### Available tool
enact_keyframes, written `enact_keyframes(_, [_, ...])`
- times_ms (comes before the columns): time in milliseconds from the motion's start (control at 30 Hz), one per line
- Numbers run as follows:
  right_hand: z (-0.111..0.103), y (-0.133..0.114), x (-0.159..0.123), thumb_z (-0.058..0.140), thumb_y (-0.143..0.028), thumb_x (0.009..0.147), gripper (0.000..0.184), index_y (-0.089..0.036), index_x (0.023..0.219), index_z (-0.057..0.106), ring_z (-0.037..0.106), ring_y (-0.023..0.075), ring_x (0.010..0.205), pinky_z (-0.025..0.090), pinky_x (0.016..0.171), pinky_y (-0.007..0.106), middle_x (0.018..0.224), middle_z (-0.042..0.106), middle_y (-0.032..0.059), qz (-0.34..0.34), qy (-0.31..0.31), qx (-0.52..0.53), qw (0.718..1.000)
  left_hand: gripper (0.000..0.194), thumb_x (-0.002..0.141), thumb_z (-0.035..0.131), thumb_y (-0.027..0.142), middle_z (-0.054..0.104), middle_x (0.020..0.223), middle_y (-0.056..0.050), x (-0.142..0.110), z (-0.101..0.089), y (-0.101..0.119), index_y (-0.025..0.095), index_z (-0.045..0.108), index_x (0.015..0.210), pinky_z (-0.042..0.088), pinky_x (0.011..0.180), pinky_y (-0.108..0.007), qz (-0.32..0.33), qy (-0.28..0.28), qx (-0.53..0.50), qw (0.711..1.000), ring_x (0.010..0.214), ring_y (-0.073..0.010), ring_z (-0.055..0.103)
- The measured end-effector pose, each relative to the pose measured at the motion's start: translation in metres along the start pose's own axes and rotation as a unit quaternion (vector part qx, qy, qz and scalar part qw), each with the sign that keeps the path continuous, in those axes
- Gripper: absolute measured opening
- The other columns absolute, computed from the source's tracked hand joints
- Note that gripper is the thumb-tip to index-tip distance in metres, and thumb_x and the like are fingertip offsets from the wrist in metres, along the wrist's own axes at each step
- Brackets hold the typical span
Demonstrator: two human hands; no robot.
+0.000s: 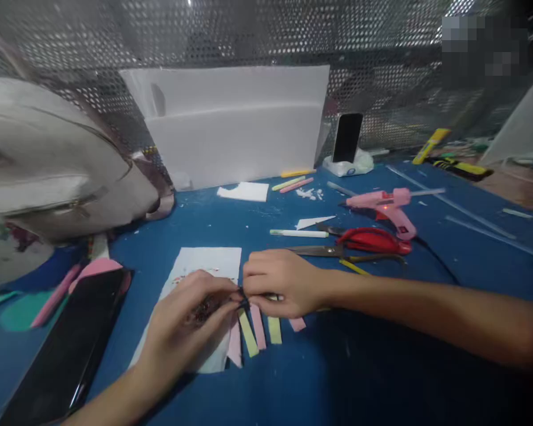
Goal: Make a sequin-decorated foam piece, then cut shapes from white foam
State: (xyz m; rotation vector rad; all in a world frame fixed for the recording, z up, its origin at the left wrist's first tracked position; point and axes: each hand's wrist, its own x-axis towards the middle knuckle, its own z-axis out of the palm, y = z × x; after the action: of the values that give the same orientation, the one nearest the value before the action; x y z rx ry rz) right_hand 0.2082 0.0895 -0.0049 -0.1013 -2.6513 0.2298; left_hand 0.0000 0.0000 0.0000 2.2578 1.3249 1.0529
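A small black piece (243,299) is held between the fingertips of both hands, at the right edge of a white paper sheet (217,260). By the left hand (187,319) it is pinched between thumb and forefinger, tips nearly together. By the right hand (286,284) it appears to be pinched from the opposite side, fingers curled; the piece is small and blurred, so its exact nature cannot be told.

Below the fingers, pink strips (258,329) and pale yellow strips (275,331) are fanned out in alternation, their upper ends mostly covered by the hands. The paper sheet is partly covered by the left hand.

On the blue table (293,384), a white marker (299,234) is noted beyond the right hand, with dark-bladed scissors (315,251) near it. A pink glue gun (397,208), its red light lit, is laid on its side farther right, beside a red handle (373,239). Clear glue sticks (479,220) are scattered past it. A black smartphone (66,349) is placed to the left of the left hand; a second phone (347,139) is propped upright at the back, right of a white panel (240,136).
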Motion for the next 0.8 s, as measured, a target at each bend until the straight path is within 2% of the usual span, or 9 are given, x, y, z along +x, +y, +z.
enact_keyframes(800, [0.0005,0.0006,-0.0010,0.037,-0.019,0.091,0.022,-0.017,0.080,0.055,0.037,0.0147,0.074,0.031,0.068,0.027,0.077,0.050,0.0016,0.000,-0.012,-0.010,1.000,0.019,0.086,0.065,0.015,0.067,0.086,0.002,0.0019,0.0035,-0.0018,0.025,0.062,0.101,0.048,0.069,-0.026,0.015,0.021,-0.013,1.000,0.079,-0.0129,0.061])
